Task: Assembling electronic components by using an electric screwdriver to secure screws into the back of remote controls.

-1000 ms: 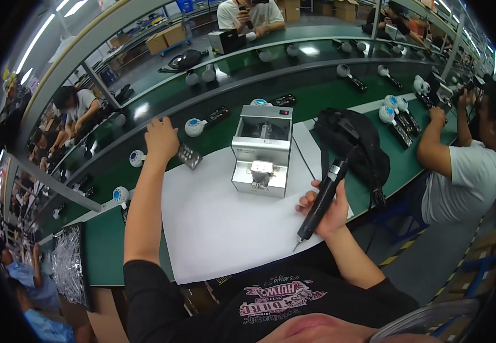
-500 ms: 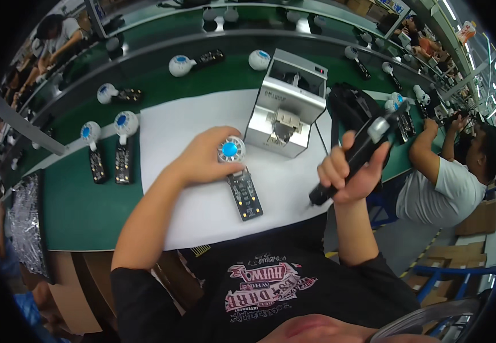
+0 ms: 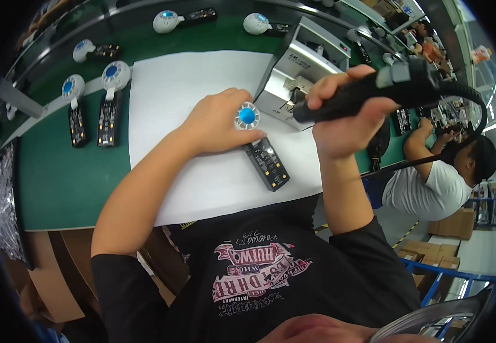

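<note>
My left hand (image 3: 216,123) is closed around the round head of a handheld fan (image 3: 268,163), which has a white slotted rim, a blue centre and a black handle with bare circuitry. The fan's handle lies on the white sheet (image 3: 174,86), angled toward me. My right hand (image 3: 342,131) grips a black electric screwdriver (image 3: 359,98) with a cable curving off to the right. The screwdriver's front end points left, just before a silver screw feeder (image 3: 296,66); its tip cannot be made out against the feeder.
Two similar fans (image 3: 110,111) lie on the green bench (image 3: 48,188) at left, with several more along the far side. A tray of clear plastic bags (image 3: 5,194) sits at the left edge. A co-worker in a white shirt (image 3: 431,186) works at the right.
The electric screwdriver has swung from pointing down near the sheet to nearly level, beside the screw feeder. My left hand and the fan have shifted a little, the fan's handle turning rightward.
</note>
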The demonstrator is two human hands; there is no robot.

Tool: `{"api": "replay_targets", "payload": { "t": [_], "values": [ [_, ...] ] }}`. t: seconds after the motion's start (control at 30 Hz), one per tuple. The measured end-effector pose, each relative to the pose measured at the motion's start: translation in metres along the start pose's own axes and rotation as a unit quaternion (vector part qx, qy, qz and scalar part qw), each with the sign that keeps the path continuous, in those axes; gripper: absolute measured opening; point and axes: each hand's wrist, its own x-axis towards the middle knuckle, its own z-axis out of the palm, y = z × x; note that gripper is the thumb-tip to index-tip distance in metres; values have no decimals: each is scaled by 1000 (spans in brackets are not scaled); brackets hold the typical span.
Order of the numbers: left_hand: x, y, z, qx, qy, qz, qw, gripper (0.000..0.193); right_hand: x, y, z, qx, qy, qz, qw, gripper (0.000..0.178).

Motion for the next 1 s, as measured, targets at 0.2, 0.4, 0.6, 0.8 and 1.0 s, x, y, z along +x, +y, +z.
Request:
{"api": "replay_targets", "payload": {
  "t": [0.2,0.4,0.6,0.8,1.0],
  "values": [
    [1,-5,2,8,2,1,1000,56,-26,4,-1,146,-72,55,985,83],
    [2,-7,3,-11,2,8,1000,55,-35,8,-5,153,-77,58,983,85],
    [4,-10,8,-16,16,27,999,53,-39,14,-7,172,-95,43,980,85],
    [-1,-14,12,-14,19,51,998,45,-19,4,-8,178,-117,35,976,84],
    [4,-12,5,11,6,23,1000,45,16,-6,0,-67,32,-115,991,86]
  ]
}}
